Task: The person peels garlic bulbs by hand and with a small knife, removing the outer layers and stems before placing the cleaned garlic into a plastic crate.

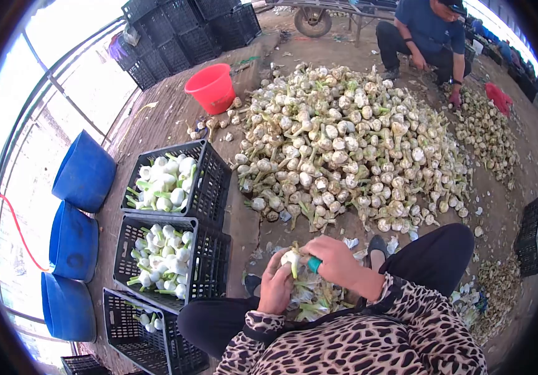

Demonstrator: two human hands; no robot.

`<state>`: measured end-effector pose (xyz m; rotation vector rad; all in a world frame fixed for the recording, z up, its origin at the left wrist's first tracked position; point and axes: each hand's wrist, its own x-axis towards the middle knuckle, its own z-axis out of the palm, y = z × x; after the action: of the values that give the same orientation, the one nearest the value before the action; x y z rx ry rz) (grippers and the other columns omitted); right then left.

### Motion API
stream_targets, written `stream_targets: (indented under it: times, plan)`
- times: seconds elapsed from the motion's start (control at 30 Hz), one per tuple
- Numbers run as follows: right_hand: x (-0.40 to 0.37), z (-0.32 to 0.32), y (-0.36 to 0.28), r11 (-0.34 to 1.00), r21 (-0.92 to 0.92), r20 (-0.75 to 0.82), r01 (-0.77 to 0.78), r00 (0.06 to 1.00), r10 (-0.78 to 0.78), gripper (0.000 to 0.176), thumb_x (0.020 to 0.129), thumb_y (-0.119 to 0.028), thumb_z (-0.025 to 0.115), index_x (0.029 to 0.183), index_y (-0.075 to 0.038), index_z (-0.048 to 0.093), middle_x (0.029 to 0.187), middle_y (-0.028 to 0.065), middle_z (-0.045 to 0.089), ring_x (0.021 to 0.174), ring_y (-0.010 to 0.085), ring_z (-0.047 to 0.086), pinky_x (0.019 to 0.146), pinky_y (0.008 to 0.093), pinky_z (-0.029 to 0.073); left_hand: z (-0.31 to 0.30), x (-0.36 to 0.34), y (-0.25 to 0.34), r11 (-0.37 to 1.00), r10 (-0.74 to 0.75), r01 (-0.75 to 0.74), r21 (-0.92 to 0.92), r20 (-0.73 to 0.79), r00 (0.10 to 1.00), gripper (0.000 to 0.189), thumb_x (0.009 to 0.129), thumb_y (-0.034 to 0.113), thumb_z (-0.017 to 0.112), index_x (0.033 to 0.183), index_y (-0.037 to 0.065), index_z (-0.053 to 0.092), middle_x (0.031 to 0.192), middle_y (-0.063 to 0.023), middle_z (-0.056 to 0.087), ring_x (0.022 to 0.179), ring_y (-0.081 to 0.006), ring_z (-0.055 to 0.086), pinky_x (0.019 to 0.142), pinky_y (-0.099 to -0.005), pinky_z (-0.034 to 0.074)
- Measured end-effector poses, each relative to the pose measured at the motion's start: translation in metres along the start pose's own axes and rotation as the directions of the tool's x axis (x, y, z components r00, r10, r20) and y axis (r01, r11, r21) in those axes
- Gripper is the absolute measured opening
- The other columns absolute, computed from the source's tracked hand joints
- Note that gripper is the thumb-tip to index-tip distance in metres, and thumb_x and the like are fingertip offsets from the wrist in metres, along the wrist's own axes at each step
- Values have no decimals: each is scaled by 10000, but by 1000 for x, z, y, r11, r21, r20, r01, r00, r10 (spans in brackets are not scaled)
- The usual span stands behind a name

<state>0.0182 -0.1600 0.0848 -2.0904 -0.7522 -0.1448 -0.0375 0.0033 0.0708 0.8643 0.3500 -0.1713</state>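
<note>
My left hand [275, 289] is closed round a garlic bulb [292, 257], holding it above my lap. Against the bulb's other side is my right hand [339, 262], its fingers wrapped round a small green-handled tool [314, 265] whose working end I cannot make out. Below both hands lie pale peelings and cut leaves [316, 300] between my feet. Just beyond my hands a large heap of untrimmed garlic [350, 150] covers the ground. To the left, cleaned white bulbs with green stems fill much of two black crates, the upper crate [209, 187] and the middle crate [209, 262].
A third black crate [134, 334] holds a few bulbs. Several blue tubs [84, 172] line the left wall. A red bucket [211, 90] stands beside the heap, with stacked crates [175, 44] behind. Another person [428, 44] crouches at a smaller garlic pile [484, 134].
</note>
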Motion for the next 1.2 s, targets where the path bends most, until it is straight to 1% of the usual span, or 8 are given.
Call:
stream_targets:
  times: [0.27,0.57,0.67,0.77,0.87,0.97,1.07,1.2]
  plan:
    - [-1,1,-5,974,-161,42,156,988,-151,202,694,-70,608,895,-52,609,841,64,596,769,259,581,662,348,486,-2,-2,-2,996,21,-22,-86,-13,1000,324,915,45,456,1230,-34,467,1136,-122,574,1013,-180,579,873,-294,473]
    - [4,-4,-7,973,-175,36,150,989,-146,181,668,-57,613,844,-50,571,799,84,561,756,281,559,653,357,473,-3,-3,-3,990,-46,45,-136,-7,999,358,884,8,476,1236,-50,452,1162,-132,550,1070,-204,542,941,-317,429]
    - [5,-2,6,977,-192,-32,90,995,-98,185,676,-43,602,857,-47,563,814,96,562,771,290,557,662,376,467,-4,-3,1,990,-90,96,-99,64,994,334,875,26,491,1204,-22,458,1119,-119,562,1019,-201,562,889,-319,459]
    - [-2,2,32,928,-373,128,4,991,47,243,684,-67,575,923,-31,547,840,110,556,836,288,557,696,373,468,-5,-4,3,982,-190,191,6,100,977,280,876,73,494,1149,36,445,1055,-104,569,949,-215,580,801,-342,498]
    - [-16,7,42,885,-465,223,-30,963,150,240,724,-89,572,958,-35,555,889,114,583,866,304,563,704,397,463,-8,-4,-1,986,-156,161,-46,97,983,272,887,84,486,1153,45,444,1063,-101,567,950,-211,580,792,-346,497]
    - [-9,-8,16,918,-181,457,-351,797,395,242,749,-105,580,982,-41,566,947,108,606,898,313,568,716,399,462,-5,-2,3,991,-119,121,-49,46,992,249,938,136,459,1174,60,440,1057,-85,569,918,-174,584,771,-299,493]
    - [-2,-14,-3,988,40,150,-151,978,144,259,746,-120,593,993,-43,571,979,97,616,913,319,568,718,411,466,-7,0,-1,995,-95,95,8,18,995,248,953,142,464,1180,41,454,1053,-65,575,907,-136,585,758,-254,488]
    - [-5,0,-4,992,-72,64,101,993,-96,246,721,-120,598,951,-36,570,915,85,602,867,286,572,692,370,489,-6,1,-5,991,-69,70,116,-13,998,282,933,105,504,1184,-22,493,1077,-78,589,957,-142,586,831,-264,478]
